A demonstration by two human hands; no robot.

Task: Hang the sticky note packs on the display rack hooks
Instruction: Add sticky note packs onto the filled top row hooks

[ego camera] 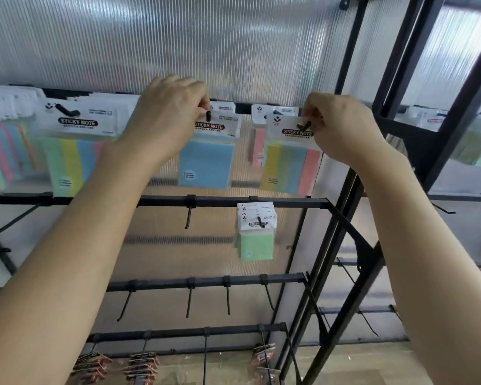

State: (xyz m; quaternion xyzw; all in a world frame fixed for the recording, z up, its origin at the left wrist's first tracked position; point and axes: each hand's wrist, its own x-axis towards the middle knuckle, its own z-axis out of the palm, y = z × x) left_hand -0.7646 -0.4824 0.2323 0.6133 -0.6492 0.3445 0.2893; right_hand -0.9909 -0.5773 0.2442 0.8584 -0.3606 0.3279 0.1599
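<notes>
Left hand [172, 112] pinches the blue pack [206, 162] by its header, right hand [342, 129] the striped pack [289, 168], each grip clamped just beside its hook [208, 115]; keeping headers square should let the holes slide fully on.

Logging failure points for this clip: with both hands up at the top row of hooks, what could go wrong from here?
1. The left hand pinches the blue pack near the tip of the blue pack's hook. Released there, it might slide off.
2. The right hand holds the striped pack at the end of the striped pack's hook. Fingers hide whether the hole is threaded, so it may drop.
3. Handling two packs at once could split attention.
</notes>
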